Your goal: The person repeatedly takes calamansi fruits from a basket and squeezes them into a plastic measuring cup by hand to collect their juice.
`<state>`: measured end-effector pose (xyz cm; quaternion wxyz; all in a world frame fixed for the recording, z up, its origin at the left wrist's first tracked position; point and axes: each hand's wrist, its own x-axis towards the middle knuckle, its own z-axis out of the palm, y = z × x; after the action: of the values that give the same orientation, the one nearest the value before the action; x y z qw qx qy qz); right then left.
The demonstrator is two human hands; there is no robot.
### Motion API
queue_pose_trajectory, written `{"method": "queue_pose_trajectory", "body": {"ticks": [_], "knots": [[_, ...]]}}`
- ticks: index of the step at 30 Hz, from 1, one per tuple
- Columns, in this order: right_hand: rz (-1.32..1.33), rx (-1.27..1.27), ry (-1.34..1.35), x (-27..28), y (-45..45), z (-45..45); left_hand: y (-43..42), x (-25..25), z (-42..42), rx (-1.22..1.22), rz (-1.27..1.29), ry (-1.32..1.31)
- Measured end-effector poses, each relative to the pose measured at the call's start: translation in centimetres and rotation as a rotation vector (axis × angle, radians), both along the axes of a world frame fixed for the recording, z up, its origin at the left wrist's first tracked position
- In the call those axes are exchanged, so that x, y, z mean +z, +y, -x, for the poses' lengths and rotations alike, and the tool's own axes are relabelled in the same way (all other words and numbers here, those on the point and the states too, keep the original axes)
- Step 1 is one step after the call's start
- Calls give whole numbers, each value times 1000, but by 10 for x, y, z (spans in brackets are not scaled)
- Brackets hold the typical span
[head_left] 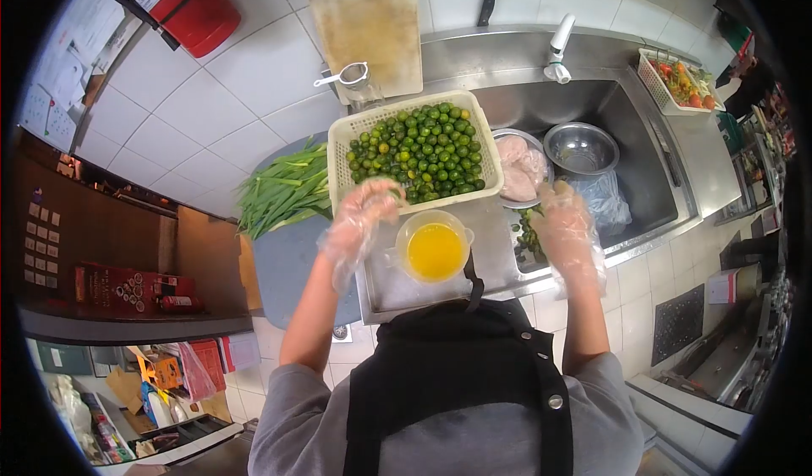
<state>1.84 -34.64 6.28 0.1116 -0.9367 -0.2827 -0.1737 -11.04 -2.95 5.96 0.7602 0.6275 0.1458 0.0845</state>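
A cream plastic basket holds many small green citrus fruits. My left hand, in a clear plastic glove, is at the basket's front left corner with its fingers curled; what they hold, if anything, is too small to tell. In front of the basket stands a clear pitcher with yellow liquid. My right hand, gloved too and blurred, hangs over a heap of squeezed green peels beside the sink. Its fingertips are smeared. Behind it is a metal bowl with pale raw meat.
Leafy green stalks lie on a grey board at left. An empty steel bowl and a plastic bag sit in the sink. A strainer, faucet and vegetable basket are farther back.
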Motion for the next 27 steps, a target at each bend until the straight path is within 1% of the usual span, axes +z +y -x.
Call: {"method": "queue_pose_trajectory", "body": {"ticks": [1, 3, 4, 5, 6, 7, 8, 9, 10, 11, 12, 14, 16, 17, 18, 19, 20, 21, 22, 23, 24, 25, 26, 27], "knots": [[-2, -3, -4, 2, 4, 2, -9, -1, 5, -42, 75, -5], [-557, 374, 630, 11, 26, 17, -21, -7, 13, -85, 51, -17], [-419, 432, 554, 30, 38, 31, -26, -8, 15, -126, 27, -29], [-280, 487, 475, 49, 51, 46, -30, -9, 16, -155, -111, -33], [-350, 551, 501, 48, 63, 56, -36, -9, 19, -158, -114, -36], [-421, 617, 526, 44, 72, 61, -41, -9, 23, -162, -129, 60], [-425, 619, 522, 23, 78, 63, -46, -8, 26, -162, -143, 156], [-487, 653, 576, -6, 88, 62, -50, -7, 27, -181, -189, 138], [-548, 689, 630, -16, 93, 64, -51, -17, 31, -177, -193, 136], [-510, 649, 689, -21, 92, 66, -50, -34, 36, -119, -185, 136], [-508, 654, 691, -30, 92, 67, -52, -45, 40, -61, -176, 137], [-316, 683, 430, -53, 93, 68, -64, -41, 44, -19, -122, 112], [-329, 721, 430, -53, 92, 68, -72, -45, 46, 109, -210, 112], [-345, 758, 424, -52, 92, 68, -74, -44, 46, 109, -209, 111], [-345, 756, 423, -52, 92, 68, -76, -43, 46, 99, -321, 137], [-483, 732, 626, -51, 92, 69, -78, -42, 47, 87, -432, 163], [-621, 700, 826, -51, 92, 69, -79, -42, 47, 83, -432, 162], [-622, 697, 823, -53, 93, 67, -79, -41, 46, 54, -487, 186], [-548, 765, 760, -58, 94, 63, -80, -40, 44, 23, -544, 209], [-473, 830, 697, -64, 96, 60, -80, -45, 44, 18, -545, 206], [-474, 826, 694, -69, 98, 58, -81, -48, 42, 27, -605, 197], [-382, 847, 583, -74, 101, 55, -81, -51, 41, 37, -664, 188], [-289, 866, 473, -80, 103, 54, -80, -54, 40, 35, -666, 186], [-290, 866, 472, -79, 105, 53, -81, -49, 38, 14, -718, 220]]}}
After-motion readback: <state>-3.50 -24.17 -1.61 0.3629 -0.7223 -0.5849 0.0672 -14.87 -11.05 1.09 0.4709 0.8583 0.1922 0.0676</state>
